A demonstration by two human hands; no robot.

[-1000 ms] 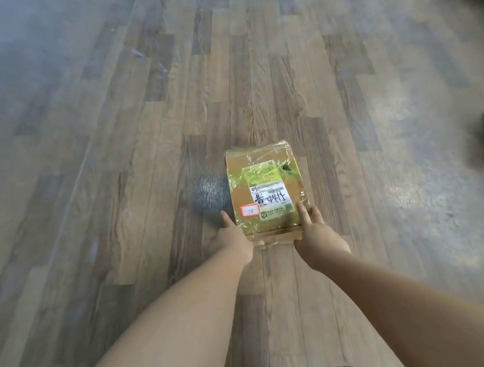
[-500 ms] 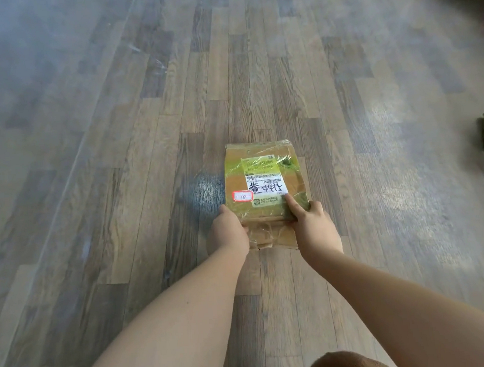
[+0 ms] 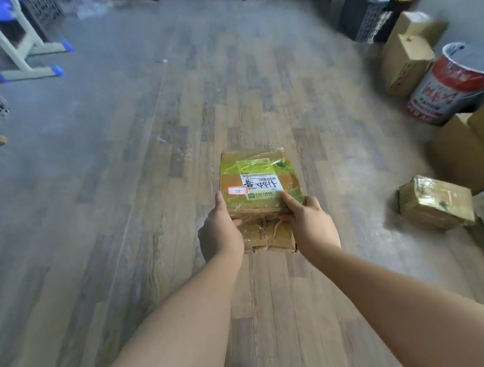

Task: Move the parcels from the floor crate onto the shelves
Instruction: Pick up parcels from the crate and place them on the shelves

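Both the left hand (image 3: 220, 235) and right hand (image 3: 312, 227) grasp the taped parcel (image 3: 259, 179) at its seven and five o'clock corners. A gold parcel (image 3: 435, 201) lies at three o'clock

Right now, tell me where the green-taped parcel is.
Centre of the head view: the green-taped parcel is held over the wood floor, gripped at its near end by the left hand and right hand; a gold-taped parcel lies to its right.
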